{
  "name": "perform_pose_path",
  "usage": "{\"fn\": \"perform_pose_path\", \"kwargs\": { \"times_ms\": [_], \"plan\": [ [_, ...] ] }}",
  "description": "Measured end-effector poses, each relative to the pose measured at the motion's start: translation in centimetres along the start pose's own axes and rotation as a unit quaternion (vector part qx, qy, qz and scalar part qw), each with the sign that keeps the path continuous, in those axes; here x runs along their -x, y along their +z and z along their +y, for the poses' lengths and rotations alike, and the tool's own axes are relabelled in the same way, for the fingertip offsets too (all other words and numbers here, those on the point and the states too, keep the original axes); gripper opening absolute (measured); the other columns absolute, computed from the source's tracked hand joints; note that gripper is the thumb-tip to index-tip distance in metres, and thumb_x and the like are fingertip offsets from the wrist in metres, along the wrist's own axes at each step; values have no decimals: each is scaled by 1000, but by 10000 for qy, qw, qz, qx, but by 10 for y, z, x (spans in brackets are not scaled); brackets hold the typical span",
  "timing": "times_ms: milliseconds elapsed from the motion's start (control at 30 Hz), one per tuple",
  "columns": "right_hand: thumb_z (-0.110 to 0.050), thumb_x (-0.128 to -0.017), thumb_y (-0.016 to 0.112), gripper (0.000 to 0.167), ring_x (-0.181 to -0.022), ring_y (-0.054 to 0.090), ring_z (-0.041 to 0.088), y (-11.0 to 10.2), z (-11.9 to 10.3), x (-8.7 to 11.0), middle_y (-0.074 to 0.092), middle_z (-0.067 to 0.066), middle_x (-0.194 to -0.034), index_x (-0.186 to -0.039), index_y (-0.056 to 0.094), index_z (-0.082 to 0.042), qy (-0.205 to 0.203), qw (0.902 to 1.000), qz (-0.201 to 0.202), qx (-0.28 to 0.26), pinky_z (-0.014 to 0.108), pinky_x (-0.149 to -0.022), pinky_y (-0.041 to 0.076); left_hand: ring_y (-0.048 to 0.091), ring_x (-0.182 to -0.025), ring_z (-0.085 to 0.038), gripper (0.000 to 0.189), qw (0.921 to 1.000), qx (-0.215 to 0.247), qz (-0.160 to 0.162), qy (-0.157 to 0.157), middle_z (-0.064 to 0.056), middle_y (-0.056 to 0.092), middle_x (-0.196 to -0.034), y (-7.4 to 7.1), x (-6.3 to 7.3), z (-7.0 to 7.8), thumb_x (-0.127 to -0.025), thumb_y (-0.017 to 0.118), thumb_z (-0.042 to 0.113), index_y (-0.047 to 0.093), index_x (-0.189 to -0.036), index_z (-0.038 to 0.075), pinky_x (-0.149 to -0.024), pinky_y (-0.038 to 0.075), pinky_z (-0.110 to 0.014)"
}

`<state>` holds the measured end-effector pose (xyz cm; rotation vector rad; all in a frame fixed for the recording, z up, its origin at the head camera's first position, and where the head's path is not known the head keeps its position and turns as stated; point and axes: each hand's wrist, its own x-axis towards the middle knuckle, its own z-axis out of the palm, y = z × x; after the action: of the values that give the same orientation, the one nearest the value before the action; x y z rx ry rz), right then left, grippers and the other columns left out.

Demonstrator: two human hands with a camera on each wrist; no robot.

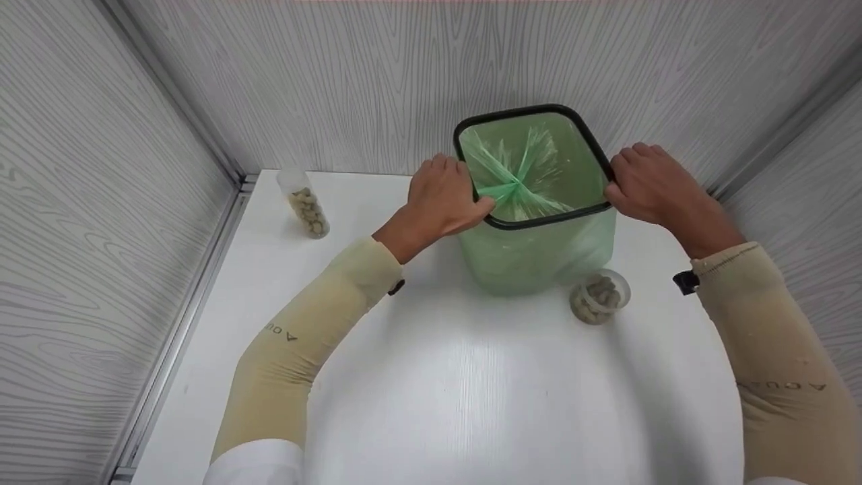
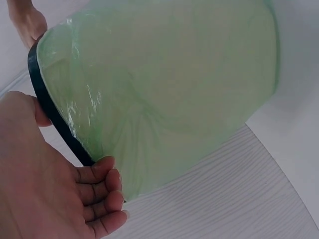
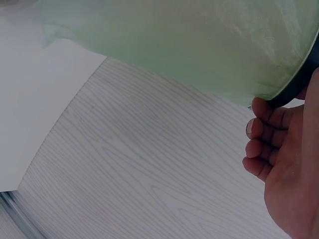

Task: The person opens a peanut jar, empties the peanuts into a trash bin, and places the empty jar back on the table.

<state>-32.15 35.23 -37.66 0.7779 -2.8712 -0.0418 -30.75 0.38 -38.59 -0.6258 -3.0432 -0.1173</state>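
Observation:
A trash bin stands towards the back of the white table, its outside covered by a thin translucent green bag. Around its mouth runs a black rim ring. Inside the mouth, the green film gathers into a twisted knot. My left hand grips the ring's left side, thumb over the top and fingers curled outside, as the left wrist view shows. On the opposite side my right hand holds the ring the same way; its fingers curl against the film below the ring.
A clear round container with brownish pieces stands close to the bin's front right. Another clear, taller container with similar pieces is at the table's back left. Wood-patterned grey panels enclose the table at the back and sides.

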Motion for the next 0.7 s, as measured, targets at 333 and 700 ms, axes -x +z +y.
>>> {"fn": "perform_pose_path", "kwargs": {
  "times_ms": [333,700],
  "plan": [
    [-18,-91,40,24,-85,51,39,4,-2,-2,53,18,-80,-78,49,0,-61,9998,-121,-166,55,-84,41,53,-107,-34,59,9997,-108,-193,73,-18,60,-113,-4,1,-6,-100,37,52,60,-112,-2,-100,44,-45],
    [-18,-88,39,21,-80,47,35,2,-18,-3,48,15,-76,-77,46,-2,-65,9986,-315,-421,52,-85,39,52,-106,-34,58,9995,55,-215,208,-19,60,-113,-4,12,-25,-100,39,49,59,-113,-4,-98,43,-46]
  ]
}}
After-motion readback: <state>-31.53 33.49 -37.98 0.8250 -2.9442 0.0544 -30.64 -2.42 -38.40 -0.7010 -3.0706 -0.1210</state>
